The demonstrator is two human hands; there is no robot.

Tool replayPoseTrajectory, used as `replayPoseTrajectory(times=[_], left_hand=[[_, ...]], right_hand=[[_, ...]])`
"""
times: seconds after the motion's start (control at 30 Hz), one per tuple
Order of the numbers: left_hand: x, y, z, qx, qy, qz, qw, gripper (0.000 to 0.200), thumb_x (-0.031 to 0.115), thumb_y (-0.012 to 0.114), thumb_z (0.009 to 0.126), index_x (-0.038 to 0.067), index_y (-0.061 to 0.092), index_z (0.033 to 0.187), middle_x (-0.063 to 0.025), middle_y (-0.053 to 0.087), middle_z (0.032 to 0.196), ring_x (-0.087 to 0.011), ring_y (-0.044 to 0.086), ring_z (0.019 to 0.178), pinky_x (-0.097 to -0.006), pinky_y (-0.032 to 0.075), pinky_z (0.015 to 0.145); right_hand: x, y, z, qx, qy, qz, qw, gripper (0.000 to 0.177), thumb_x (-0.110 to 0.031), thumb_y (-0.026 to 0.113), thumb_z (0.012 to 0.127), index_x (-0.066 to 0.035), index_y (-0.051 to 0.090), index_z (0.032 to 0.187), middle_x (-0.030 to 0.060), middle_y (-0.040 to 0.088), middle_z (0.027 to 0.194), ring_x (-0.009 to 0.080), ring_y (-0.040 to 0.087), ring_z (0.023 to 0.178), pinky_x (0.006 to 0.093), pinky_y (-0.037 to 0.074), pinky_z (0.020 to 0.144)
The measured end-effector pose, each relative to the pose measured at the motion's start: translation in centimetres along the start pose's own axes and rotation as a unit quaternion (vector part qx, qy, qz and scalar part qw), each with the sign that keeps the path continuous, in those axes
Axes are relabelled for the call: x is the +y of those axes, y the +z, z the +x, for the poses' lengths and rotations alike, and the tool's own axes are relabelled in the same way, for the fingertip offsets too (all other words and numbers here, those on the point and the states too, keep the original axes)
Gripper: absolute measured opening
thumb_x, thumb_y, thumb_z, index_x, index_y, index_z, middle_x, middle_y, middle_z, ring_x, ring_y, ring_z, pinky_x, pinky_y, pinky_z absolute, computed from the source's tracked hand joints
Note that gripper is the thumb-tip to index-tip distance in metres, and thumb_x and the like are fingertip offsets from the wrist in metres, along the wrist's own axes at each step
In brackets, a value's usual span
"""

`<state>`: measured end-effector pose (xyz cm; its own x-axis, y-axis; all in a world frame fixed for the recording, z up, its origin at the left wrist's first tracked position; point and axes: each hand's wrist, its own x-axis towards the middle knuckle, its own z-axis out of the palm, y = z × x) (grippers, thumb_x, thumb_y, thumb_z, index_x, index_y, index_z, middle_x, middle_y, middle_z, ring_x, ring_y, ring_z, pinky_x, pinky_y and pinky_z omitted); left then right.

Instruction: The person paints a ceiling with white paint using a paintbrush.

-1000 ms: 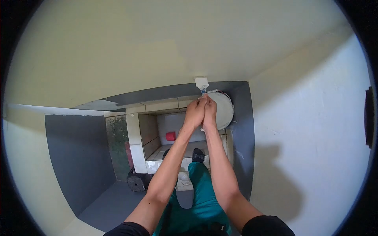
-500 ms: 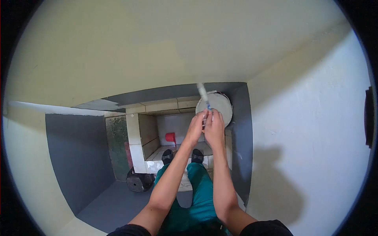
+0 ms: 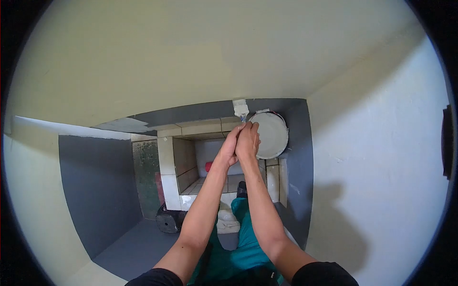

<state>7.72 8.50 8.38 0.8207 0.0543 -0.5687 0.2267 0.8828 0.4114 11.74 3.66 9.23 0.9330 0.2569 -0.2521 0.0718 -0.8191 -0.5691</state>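
Observation:
Both of my hands are stretched forward and closed together around the handle of a paintbrush [image 3: 240, 108]. Its flat head is coated in white and lies against the grey band of wall [image 3: 191, 112] under the pale upper wall. My left hand [image 3: 230, 148] wraps the handle from the left and is partly covered by my right hand [image 3: 248, 140]. The fingers hide most of the handle. Just right of the hands stands a round bucket [image 3: 273, 136] with white paint in it.
Below the hands is a tiled basin [image 3: 167, 167] with a red dipper [image 3: 208, 166] in it, partly hidden by my left arm. A black container [image 3: 169, 220] stands at lower left. A white wall [image 3: 377, 143] rises on the right.
The paintbrush and both hands have shifted left, away from in front of the bucket. The brush has turned from edge-on to showing its flat face, now over the grey band.

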Motion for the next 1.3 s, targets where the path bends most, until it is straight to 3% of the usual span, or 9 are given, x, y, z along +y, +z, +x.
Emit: replayPoseTrajectory(times=[0.13,0.23,0.57,0.63,0.77,0.87,1.03,1.13,1.3], left_hand=[[0.9,0.3,-0.1,-0.019,0.002,-0.023,1.0,0.052,0.044,0.05,0.1,0.002,0.053,0.13,-0.0137,0.065,0.113,-0.0251,0.065,0.098,-0.0375,0.054,0.087],[1.6,0.9,0.0,-0.042,0.024,-0.016,0.999,0.052,0.045,0.053,0.099,0.002,0.053,0.129,-0.0127,0.065,0.111,-0.022,0.065,0.094,-0.0355,0.055,0.084],[5.4,6.6,-4.3,-0.091,0.112,0.126,0.981,0.054,0.045,0.051,0.1,-0.002,0.057,0.127,-0.0133,0.065,0.117,-0.0217,0.063,0.108,-0.0337,0.05,0.092],[5.9,7.9,-5.8,-0.105,0.153,0.175,0.967,0.051,0.043,0.053,0.1,-0.002,0.058,0.124,-0.0122,0.065,0.115,-0.0198,0.062,0.106,-0.0313,0.049,0.091],[5.9,9.0,-8.1,-0.093,0.179,0.241,0.949,0.039,0.037,0.057,0.099,0.001,0.061,0.114,-0.0049,0.063,0.102,-0.0126,0.057,0.094,-0.0272,0.045,0.087],[3.9,7.6,-6.8,-0.083,0.176,0.179,0.964,0.038,0.039,0.059,0.098,0.002,0.061,0.106,0.0,0.057,0.096,-0.0087,0.05,0.091,-0.0256,0.043,0.081],[0.2,0.3,-2.7,0.003,0.069,0.127,0.99,0.038,0.038,0.059,0.097,0.001,0.061,0.108,-0.0028,0.06,0.098,-0.0116,0.054,0.093,-0.0266,0.045,0.084],[-0.6,-0.8,-1.6,0.058,0.088,0.194,0.975,0.042,0.038,0.059,0.096,-0.001,0.063,0.11,-0.0068,0.064,0.101,-0.0148,0.058,0.094,-0.0284,0.047,0.085],[0.2,-2.0,-0.7,0.073,0.082,0.163,0.981,0.044,0.037,0.059,0.096,-0.003,0.064,0.113,-0.0112,0.067,0.104,-0.0174,0.061,0.095,-0.0303,0.049,0.084]], right_hand=[[-1.3,0.1,0.8,-0.001,0.145,0.109,0.983,0.027,-0.022,0.041,0.102,0.001,0.054,0.106,0.0208,0.056,0.11,0.0427,0.058,0.105,0.0569,0.045,0.086],[-1.8,-0.6,1.0,-0.001,0.038,0.004,0.999,0.027,-0.022,0.044,0.101,0.001,0.054,0.112,0.0209,0.055,0.111,0.0422,0.059,0.104,0.055,0.046,0.086],[-5.2,-6.9,-1.0,0.097,-0.084,0.106,0.986,0.028,-0.023,0.048,0.101,0.001,0.056,0.113,0.0194,0.056,0.109,0.0397,0.06,0.101,0.0506,0.047,0.083],[-5.8,-8.5,-2.1,0.124,-0.135,0.1,0.978,0.032,-0.022,0.051,0.101,0.001,0.056,0.123,0.0181,0.054,0.115,0.0407,0.06,0.099,0.0497,0.048,0.081],[-5.9,-10.5,-4.4,0.203,-0.214,0.168,0.941,0.025,-0.014,0.053,0.099,0.002,0.058,0.117,0.0195,0.058,0.108,0.0412,0.06,0.093,0.0477,0.047,0.079],[-2.9,-8.2,-4.2,0.153,-0.187,0.272,0.931,0.025,-0.015,0.052,0.1,0.003,0.058,0.115,0.022,0.061,0.103,0.042,0.061,0.092,0.0452,0.048,0.081],[1.5,-0.3,-3.2,0.037,0.074,0.474,0.877,0.033,-0.02,0.041,0.104,0.005,0.062,0.103,0.0148,0.067,0.092,0.0245,0.063,0.087,0.0379,0.049,0.079],[2.4,2.3,-2.3,-0.013,0.104,0.526,0.844,0.034,-0.018,0.04,0.104,0.006,0.063,0.102,0.0144,0.067,0.094,0.0222,0.062,0.086,0.0357,0.049,0.078],[2.2,4.5,-0.5,-0.014,0.104,0.487,0.867,0.035,-0.017,0.038,0.105,0.006,0.064,0.099,0.0144,0.067,0.092,0.0209,0.062,0.085,0.0355,0.049,0.075]])
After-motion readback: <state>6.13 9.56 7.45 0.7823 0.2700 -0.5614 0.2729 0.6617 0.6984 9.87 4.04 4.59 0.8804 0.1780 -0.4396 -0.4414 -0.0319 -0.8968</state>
